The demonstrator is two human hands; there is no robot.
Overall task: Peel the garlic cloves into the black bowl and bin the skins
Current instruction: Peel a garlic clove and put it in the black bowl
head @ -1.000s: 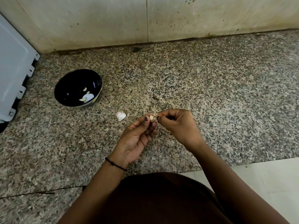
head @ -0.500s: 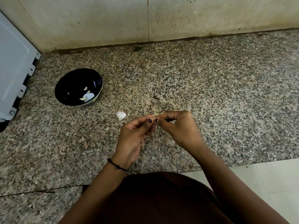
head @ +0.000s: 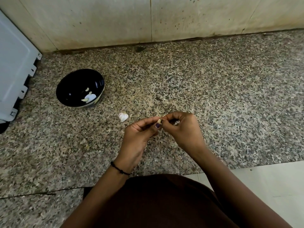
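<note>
Garlic clove (head: 159, 120) at frame centre, pinched between left hand (head: 139, 137) and right hand (head: 182, 127) fingertips mid-peel; once bare, likely dropped into black bowl (head: 65, 97) at left, beyond the unpeeled piece (head: 123, 116)

The surface (head: 213, 96) is speckled granite with a dull polish. At left, the black bowl (head: 69, 89) looks glossy, catching small highlights. Beside it, the garlic piece (head: 123, 116) has papery white skin. The upper-left grey panel (head: 13, 66) looks like smooth matt plastic.
</note>
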